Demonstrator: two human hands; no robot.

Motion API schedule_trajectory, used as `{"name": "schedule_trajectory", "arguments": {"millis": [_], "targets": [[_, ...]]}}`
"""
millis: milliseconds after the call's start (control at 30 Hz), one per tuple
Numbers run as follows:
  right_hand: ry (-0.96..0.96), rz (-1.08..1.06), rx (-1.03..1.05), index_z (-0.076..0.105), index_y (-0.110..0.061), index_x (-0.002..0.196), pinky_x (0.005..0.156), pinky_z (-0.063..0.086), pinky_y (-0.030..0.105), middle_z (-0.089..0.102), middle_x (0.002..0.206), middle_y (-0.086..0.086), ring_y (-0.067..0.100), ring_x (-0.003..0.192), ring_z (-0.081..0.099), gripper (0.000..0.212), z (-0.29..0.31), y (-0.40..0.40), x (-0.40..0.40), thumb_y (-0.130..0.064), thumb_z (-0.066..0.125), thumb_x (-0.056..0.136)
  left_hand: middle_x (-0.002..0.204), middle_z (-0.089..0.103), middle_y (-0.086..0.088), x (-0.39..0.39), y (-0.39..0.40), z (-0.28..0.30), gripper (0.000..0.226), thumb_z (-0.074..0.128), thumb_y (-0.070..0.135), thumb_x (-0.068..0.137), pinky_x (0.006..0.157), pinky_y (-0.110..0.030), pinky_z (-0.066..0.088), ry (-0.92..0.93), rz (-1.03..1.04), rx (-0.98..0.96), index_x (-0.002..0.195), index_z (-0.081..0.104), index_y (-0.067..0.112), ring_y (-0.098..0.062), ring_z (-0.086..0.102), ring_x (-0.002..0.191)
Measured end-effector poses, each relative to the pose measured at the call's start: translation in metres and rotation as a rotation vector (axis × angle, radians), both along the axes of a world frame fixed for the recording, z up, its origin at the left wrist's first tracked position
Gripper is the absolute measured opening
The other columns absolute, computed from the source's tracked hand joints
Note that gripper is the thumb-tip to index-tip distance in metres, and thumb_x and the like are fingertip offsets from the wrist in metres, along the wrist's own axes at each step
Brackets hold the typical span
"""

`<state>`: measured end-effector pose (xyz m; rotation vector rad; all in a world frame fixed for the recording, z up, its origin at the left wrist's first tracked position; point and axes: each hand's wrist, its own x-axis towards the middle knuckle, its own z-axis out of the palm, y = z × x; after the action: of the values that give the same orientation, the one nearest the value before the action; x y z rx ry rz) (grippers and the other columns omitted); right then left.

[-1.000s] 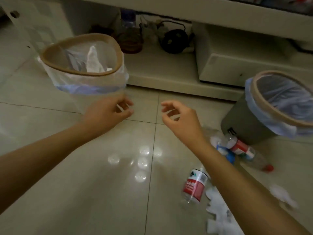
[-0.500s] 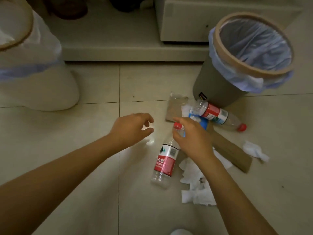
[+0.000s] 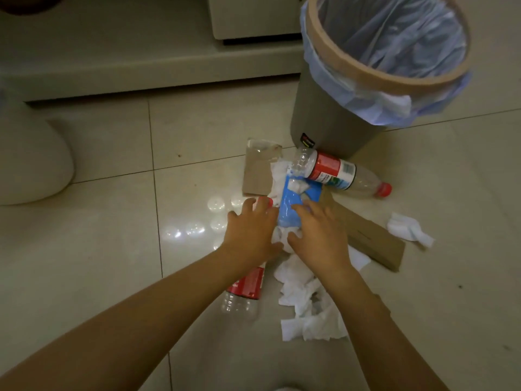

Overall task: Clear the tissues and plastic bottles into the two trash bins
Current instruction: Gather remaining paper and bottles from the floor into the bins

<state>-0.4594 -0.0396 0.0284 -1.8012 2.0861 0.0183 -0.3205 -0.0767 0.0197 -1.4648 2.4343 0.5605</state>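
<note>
Low over a litter pile on the tiled floor, my left hand (image 3: pixel 251 230) lies closed over the neck of a clear plastic bottle (image 3: pixel 245 289) with a red label; its red cap shows between my fingers. My right hand (image 3: pixel 318 235) rests beside it, fingers spread on a blue tissue pack (image 3: pixel 290 204) and white tissue, thumb touching the tissue. A second red-capped bottle (image 3: pixel 335 170) lies against the grey trash bin (image 3: pixel 324 117), which has a blue liner. Crumpled tissues (image 3: pixel 304 294) lie under my right forearm, and another tissue (image 3: pixel 406 228) sits to the right.
The white bin (image 3: pixel 28 165) stands at the left edge, mostly out of frame. Two brown cardboard pieces (image 3: pixel 256 176) (image 3: pixel 375 238) lie under the litter. A low white cabinet base (image 3: pixel 141 69) runs along the back.
The view dropped closer to the pile. My left hand moved right onto the bottle. My right hand shifted from the bottle cap to the blue pack and tissue.
</note>
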Motion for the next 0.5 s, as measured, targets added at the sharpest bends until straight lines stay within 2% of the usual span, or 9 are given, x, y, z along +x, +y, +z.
{"name": "schedule_trajectory", "arguments": {"millis": [100, 233, 333, 500], "targets": [[-0.011, -0.022, 0.002, 0.036, -0.023, 0.143, 0.105, 0.033, 0.037, 0.032, 0.151, 0.004, 0.023, 0.135, 0.033, 0.061, -0.008, 0.002, -0.003, -0.03, 0.059, 0.086, 0.156, 0.002, 0.0, -0.004, 0.004, -0.015, 0.076, 0.062, 0.047, 0.083, 0.1, -0.05, 0.037, -0.071, 0.025, 0.059, 0.144, 0.025, 0.023, -0.03, 0.013, 0.142], [-0.005, -0.072, 0.019, 0.028, -0.022, 0.147, 0.105, 0.034, 0.04, 0.025, 0.154, 0.005, 0.026, 0.137, 0.03, 0.069, -0.02, 0.002, -0.007, -0.032, 0.059, 0.087, 0.154, 0.004, -0.004, 0.014, -0.011, -0.028, 0.064, 0.067, 0.022, 0.082, 0.082, -0.039, 0.049, -0.015, 0.072, -0.044, 0.137, 0.033, 0.021, -0.03, 0.04, 0.123], [-0.036, -0.121, 0.038, 0.022, -0.025, 0.149, 0.105, 0.035, 0.043, 0.017, 0.156, 0.009, 0.029, 0.138, 0.027, 0.071, -0.031, 0.001, -0.004, -0.039, 0.058, 0.089, 0.158, -0.003, -0.004, 0.033, -0.025, -0.03, 0.07, 0.068, 0.029, 0.084, 0.085, -0.038, 0.051, 0.018, 0.11, -0.054, 0.141, 0.029, 0.025, -0.03, 0.04, 0.125], [-0.035, -0.132, 0.074, 0.024, -0.031, 0.148, 0.107, 0.033, 0.043, 0.005, 0.157, 0.01, 0.032, 0.139, 0.022, 0.068, -0.051, -0.016, 0.001, -0.053, 0.053, 0.09, 0.158, -0.015, 0.0, 0.055, -0.032, -0.027, 0.091, 0.069, 0.04, 0.082, 0.092, -0.042, 0.048, 0.086, 0.228, 0.006, 0.149, 0.007, 0.033, -0.032, 0.032, 0.134]]}}
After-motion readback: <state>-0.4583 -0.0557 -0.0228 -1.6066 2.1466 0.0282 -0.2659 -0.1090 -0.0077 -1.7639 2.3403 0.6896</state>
